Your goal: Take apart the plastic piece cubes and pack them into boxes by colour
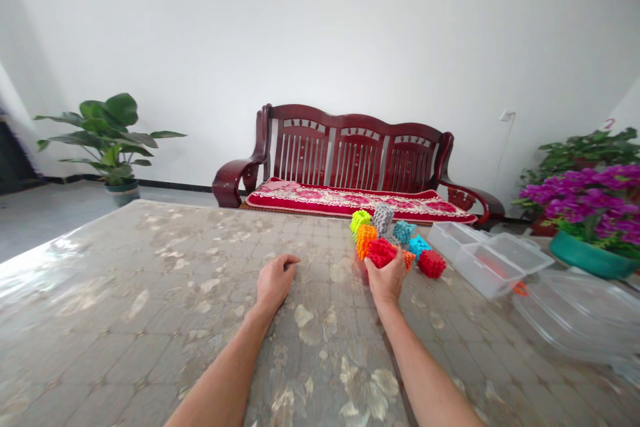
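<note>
My right hand [386, 278] is closed round a red spiky block [381, 251] at the front of a heap of spiky blocks on the table. The heap holds an orange block [365, 238], a yellow-green one [359, 219], a grey one [383, 217], teal and blue ones [404, 231], and another red one [432, 263] lying apart to the right. My left hand [274, 281] rests on the tabletop to the left of the heap, its fingers curled loosely with nothing in them.
The marbled table [150, 280] has clear plastic boxes [487, 260] and clear lids [580, 310] at the right. A green pot of purple flowers [593, 213] stands beyond them. A red wooden bench [350, 167] and a potted plant [113, 143] stand behind.
</note>
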### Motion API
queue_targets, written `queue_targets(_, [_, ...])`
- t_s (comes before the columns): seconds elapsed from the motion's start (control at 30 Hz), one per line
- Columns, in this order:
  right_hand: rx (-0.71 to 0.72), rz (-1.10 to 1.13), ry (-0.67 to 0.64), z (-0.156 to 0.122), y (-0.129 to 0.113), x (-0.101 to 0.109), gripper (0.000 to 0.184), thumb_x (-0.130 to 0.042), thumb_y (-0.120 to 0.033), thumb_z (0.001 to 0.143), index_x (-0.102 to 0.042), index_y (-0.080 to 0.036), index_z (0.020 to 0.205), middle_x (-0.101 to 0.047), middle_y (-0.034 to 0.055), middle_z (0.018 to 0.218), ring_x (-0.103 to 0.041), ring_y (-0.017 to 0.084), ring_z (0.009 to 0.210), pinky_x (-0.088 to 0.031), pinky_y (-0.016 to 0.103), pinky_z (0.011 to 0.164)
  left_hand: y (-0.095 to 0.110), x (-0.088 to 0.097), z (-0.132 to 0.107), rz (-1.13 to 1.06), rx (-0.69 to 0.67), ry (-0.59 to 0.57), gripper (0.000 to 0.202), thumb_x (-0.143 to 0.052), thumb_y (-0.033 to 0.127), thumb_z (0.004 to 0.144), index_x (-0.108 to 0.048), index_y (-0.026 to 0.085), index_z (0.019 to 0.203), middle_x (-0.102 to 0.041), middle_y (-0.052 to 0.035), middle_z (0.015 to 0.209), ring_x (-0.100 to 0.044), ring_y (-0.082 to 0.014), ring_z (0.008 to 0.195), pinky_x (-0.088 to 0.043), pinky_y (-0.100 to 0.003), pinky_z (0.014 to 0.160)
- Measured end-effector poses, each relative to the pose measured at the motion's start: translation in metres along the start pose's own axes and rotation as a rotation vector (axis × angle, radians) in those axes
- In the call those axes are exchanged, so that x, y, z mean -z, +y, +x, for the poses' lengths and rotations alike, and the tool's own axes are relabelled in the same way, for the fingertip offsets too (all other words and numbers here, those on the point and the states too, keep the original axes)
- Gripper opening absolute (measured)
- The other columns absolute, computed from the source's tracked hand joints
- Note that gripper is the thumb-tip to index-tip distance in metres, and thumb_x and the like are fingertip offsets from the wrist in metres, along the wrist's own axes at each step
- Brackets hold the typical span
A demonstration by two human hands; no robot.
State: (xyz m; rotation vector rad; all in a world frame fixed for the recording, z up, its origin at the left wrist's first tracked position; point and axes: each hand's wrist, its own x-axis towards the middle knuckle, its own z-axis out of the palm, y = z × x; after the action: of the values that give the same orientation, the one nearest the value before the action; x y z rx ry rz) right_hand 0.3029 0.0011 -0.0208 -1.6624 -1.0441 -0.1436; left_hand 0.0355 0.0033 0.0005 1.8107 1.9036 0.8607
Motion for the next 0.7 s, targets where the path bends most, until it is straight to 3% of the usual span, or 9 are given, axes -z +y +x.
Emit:
queue_targets(0.43, [-0.031, 0.03, -0.036, -0.001, 0.007, -0.003, 0.082, -0.068, -0.039, 0.066, -0.04, -0.007, 0.137, -0.056, 0.0251, 0.132, -0.052, 0.038, 0.122, -0.034, 0.05, 0.106, -0.002, -0.001, 0.001, 0.001, 0.0, 0.002, 0.026, -0.052, 0.021, 0.087, -0.073, 0.027, 0.103, -0.077, 0.0013, 0.101, -0.069, -0.0184, 0.095, -0.046, -0.023, 0.078])
queue_targets(0.7, [-0.049, 0.026, -0.024, -0.008, 0.004, 0.011, 0.096, -0.074, -0.046, 0.061, -0.037, -0.006, 0.14, -0.055, 0.0271, 0.131, -0.051, 0.042, 0.121, -0.035, 0.054, 0.104, -0.003, -0.001, 0.001, 0.043, -0.014, 0.005, 0.027, -0.05, 0.021, 0.089, -0.071, 0.026, 0.105, -0.077, 0.0007, 0.102, -0.07, -0.0179, 0.094, -0.048, -0.023, 0.078])
